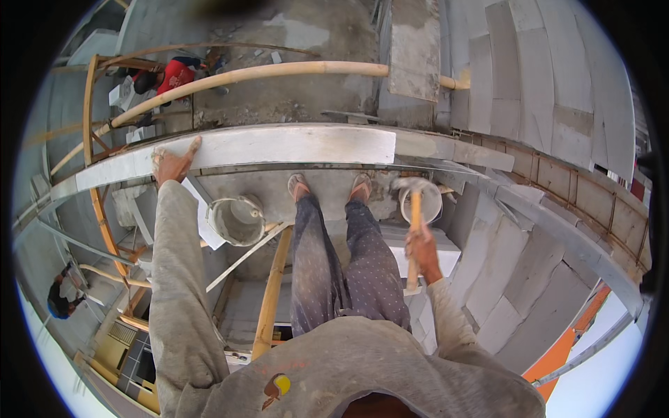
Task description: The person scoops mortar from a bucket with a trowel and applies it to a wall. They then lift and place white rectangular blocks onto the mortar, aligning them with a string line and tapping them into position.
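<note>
At the far left, a worker in dark clothes (64, 298), well below and left of the left hand's hold, is too small to make out. Above that hand, a worker in a red shirt (175, 75) is partly hidden by a bamboo pole (279, 70).

The left arm reaches nearly straight up from the lower edge in a long dusty sleeve. The left hand (174, 163) rests on the long white block (296, 145), spread rather than clenched, thumb stretched up and right across it; its other fingers look foreshortened, their tips hard to tell. The block runs rightward from this contact along the wall top.

Below and right of the left hand stands a bucket (237, 221), grey inside. Farther right are the person's feet (297, 187), in sandals.

The right arm is bent, its forearm angling up and left. The right hand (424, 252) is closed around the wooden handle of a hammer (416, 212). Above this grip the hammer's head is blurred, its shape unclear. Just beyond, a white bucket (431, 207) is partly covered by the hammer, its contents unclear.
</note>
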Demonstrator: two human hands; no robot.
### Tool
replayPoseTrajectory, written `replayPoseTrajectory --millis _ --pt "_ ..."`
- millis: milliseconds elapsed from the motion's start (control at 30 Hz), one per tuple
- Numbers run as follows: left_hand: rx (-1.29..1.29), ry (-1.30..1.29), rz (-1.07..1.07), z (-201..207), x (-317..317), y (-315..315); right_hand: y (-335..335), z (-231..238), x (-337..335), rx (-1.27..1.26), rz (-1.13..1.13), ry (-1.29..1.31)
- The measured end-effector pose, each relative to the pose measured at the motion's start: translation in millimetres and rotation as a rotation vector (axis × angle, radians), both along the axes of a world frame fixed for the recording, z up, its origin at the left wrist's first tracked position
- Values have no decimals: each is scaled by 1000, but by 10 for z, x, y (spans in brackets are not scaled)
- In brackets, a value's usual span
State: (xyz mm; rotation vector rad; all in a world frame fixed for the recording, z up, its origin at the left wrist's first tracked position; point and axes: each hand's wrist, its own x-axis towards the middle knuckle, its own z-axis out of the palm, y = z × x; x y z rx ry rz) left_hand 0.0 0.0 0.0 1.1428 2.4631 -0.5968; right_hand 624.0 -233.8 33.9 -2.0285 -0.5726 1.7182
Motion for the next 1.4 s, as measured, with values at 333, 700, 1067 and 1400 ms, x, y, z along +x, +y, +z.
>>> replayPoseTrajectory --millis 333,700,1067,1400 --pt "6 10 -9 -2 -51 16 1015 -113 -102 81 44 117" --pt "75 15 12 -82 -70 -38 1018 61 -182 39 -208 240" --pt "130 -13 -4 -164 -153 -93 1033 121 -274 66 -165 321" --pt "73 -5 -26 -228 -248 -67 922 214 -244 87 -120 178"
